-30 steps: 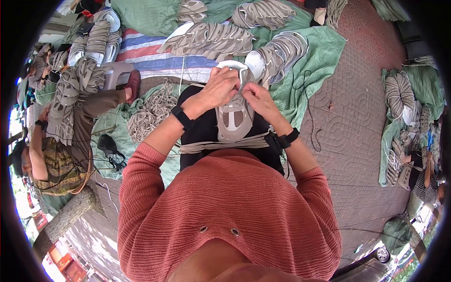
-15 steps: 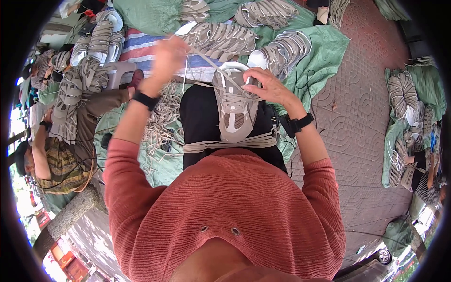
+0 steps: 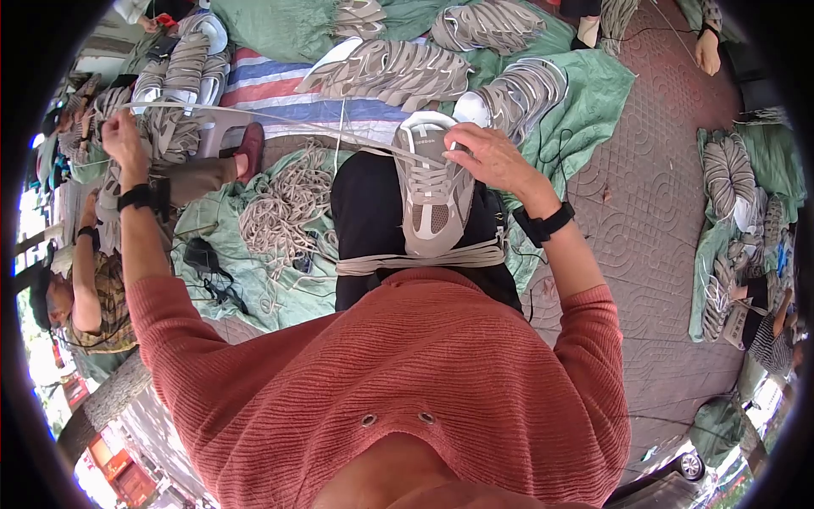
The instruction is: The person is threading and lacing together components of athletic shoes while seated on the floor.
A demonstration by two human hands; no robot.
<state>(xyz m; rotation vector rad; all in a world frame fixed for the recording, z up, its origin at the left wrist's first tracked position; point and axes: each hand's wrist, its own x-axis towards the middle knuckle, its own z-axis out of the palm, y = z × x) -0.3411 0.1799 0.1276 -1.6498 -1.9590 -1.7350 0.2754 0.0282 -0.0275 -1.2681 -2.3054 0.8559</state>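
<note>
A beige-grey sneaker upper lies on my black-trousered lap, toe toward me, with lacing across its front. At its opening, on the right side, my right hand pinches the edge with thumb and fingers. A long flat beige shoelace runs taut from the upper's top eyelets out to the far left. Its far part is held in the closed fingers of my left hand, raised well away from the upper. Across my thighs lies a bundle of beige laces.
Left of my lap a tangled lace pile sits on green sheeting. Stacked shoe uppers lie ahead on a striped sheet. A co-worker sits at the left; another person's hand shows at upper right.
My left hand has swung far out to the left, drawing the shoelace into a long straight line. The right hand stays at the upper's opening. Another person's hand has appeared at upper right.
</note>
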